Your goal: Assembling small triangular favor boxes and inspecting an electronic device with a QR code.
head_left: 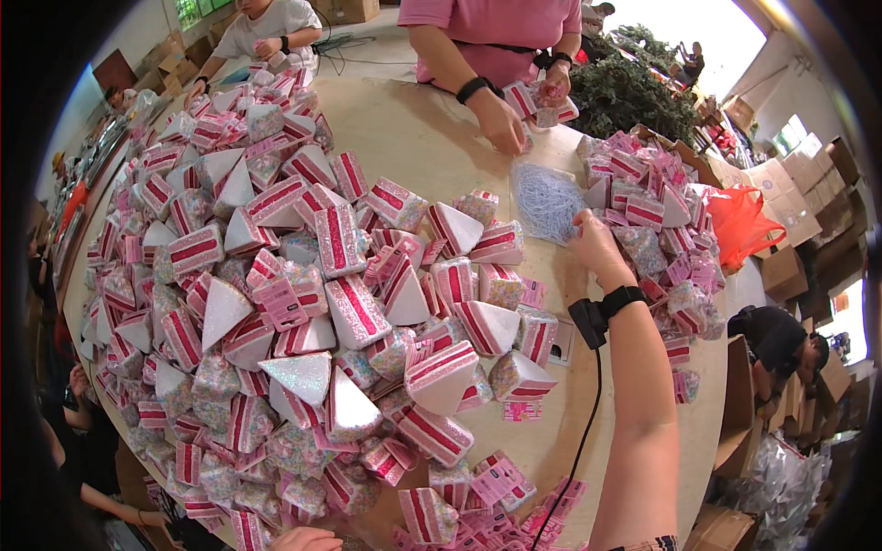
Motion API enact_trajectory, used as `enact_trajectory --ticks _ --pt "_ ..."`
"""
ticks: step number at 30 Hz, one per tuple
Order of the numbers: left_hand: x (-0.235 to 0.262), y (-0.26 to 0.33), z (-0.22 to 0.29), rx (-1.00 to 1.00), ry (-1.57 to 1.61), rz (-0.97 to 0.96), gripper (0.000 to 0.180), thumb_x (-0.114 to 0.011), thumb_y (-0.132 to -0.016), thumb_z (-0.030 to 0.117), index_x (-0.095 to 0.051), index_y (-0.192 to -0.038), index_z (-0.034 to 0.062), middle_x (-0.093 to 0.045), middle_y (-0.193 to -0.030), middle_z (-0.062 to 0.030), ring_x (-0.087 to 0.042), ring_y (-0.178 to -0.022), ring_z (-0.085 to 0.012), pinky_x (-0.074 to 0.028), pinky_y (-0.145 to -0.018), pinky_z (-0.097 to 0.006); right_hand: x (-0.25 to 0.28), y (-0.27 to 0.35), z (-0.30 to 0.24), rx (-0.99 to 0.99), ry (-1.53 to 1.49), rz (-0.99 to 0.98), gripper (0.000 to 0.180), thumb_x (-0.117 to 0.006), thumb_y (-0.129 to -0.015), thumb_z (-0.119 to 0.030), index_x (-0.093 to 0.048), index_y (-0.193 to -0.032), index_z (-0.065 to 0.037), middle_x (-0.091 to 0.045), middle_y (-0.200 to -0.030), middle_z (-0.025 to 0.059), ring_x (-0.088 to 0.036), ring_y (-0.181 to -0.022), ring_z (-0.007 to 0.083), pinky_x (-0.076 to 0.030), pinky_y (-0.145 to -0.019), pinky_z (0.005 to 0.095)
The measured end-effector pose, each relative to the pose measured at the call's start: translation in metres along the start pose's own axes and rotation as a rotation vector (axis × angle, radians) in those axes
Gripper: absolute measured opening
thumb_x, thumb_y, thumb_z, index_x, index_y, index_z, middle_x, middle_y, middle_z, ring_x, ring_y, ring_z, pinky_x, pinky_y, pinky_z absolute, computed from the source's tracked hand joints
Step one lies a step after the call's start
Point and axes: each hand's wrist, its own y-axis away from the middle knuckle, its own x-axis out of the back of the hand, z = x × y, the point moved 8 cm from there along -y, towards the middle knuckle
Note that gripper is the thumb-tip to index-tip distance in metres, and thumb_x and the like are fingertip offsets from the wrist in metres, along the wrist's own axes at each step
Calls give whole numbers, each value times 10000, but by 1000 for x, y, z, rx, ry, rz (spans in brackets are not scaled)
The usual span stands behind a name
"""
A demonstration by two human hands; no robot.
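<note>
My right hand (602,246) reaches to a flat bundle of thin pale-blue strings (544,204) on the table. Its thumb and forefinger are pinched at the bundle's right edge, closed on string. Only a small part of my left hand (308,541) shows at the bottom edge, by the near side of the big heap; its fingers are mostly hidden. That heap holds glittery cake-slice ornaments (356,310) in white, pink and red, many with pink cards attached. Below my right forearm's left side lie several loose pink cards (501,482).
A second pile of cake-slice ornaments (645,213) lies right of my hand, near an orange plastic bag (746,225). Across the round table (367,110), a person in pink handles ornaments; another in white sits far left. A black cable (588,422) trails from my wristband.
</note>
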Motion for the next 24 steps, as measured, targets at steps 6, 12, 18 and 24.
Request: enact_trajectory --ticks 6,12,18,24 --pt "-2 -3 0 -6 -9 -7 133 -668 -769 -13 -655 -901 -5 -653 -912 -155 -627 -843 -338 -510 -743 -398 -19 18 -3 46 44 -245 247 -554 -761 -28 -670 -977 -55 -662 -974 189 -629 -958 357 -493 -839 426" --pt "-2 -2 -3 12 -10 -5 130 -671 -769 -8 -657 -898 -4 -654 -913 -156 -628 -845 -337 -510 -746 -398 9 11 -10 -12 7 -262 280 -524 -768 -13 -676 -997 -65 -634 -1079 201 -621 -970 360 -493 -855 419" --pt "-4 -2 -4 5 -22 8 143 -677 -762 -11 -656 -903 -3 -652 -909 -153 -626 -842 -333 -508 -745 -398 -7 -5 -18 192 323 30 563 -532 -783 13 -520 -1307 -192 -481 -1352 156 -525 -1156 370 -471 -919 447" --pt "-5 0 -9 29 -54 11 144 -678 -757 -15 -655 -899 -6 -650 -901 -152 -626 -830 -332 -508 -737 -397 -33 -6 -36 39 388 -161 616 -542 -819 -52 -440 -1389 -262 -455 -1370 178 -480 -1194 391 -419 -1007 444"
